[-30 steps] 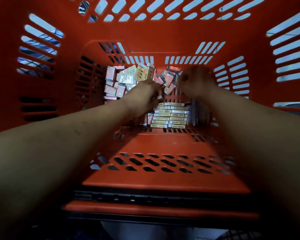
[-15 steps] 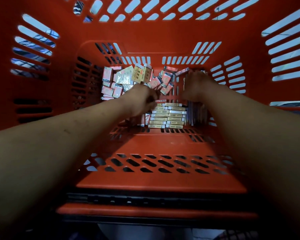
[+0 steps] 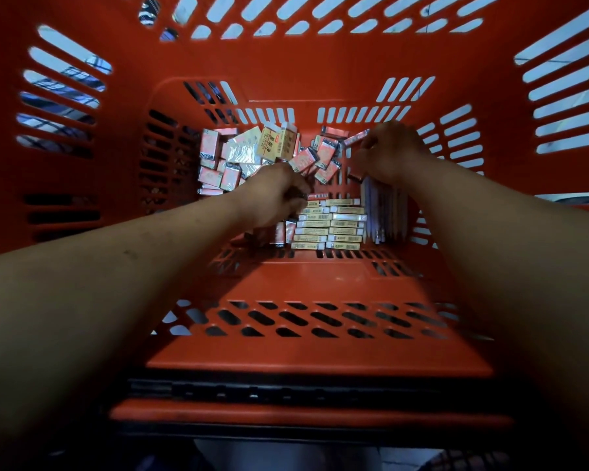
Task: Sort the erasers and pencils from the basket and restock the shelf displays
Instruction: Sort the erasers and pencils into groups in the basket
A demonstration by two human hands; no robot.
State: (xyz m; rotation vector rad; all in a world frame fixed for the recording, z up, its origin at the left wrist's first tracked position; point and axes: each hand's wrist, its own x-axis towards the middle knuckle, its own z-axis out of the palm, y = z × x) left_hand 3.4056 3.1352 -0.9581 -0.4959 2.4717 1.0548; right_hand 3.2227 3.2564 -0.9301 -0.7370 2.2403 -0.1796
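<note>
- Red basket (image 3: 320,62) — neat stack of yellow boxes (image 3: 330,226) on its floor.
- Loose erasers (image 3: 252,151) heaped just beyond the stack; pencils (image 3: 385,212) bundled against its right side.
- Left hand (image 3: 272,195) curled at the stack's left edge, right hand (image 3: 388,154) curled beyond the pencils — grips can't be told.

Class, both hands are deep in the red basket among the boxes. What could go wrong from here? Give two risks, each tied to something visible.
1. The left hand sits right beside the neat yellow box stack; a nudge might topple the rows.
2. The right hand is over the upright pencils; bumping them could tip them into the loose pink packs, mixing the sorts.
</note>
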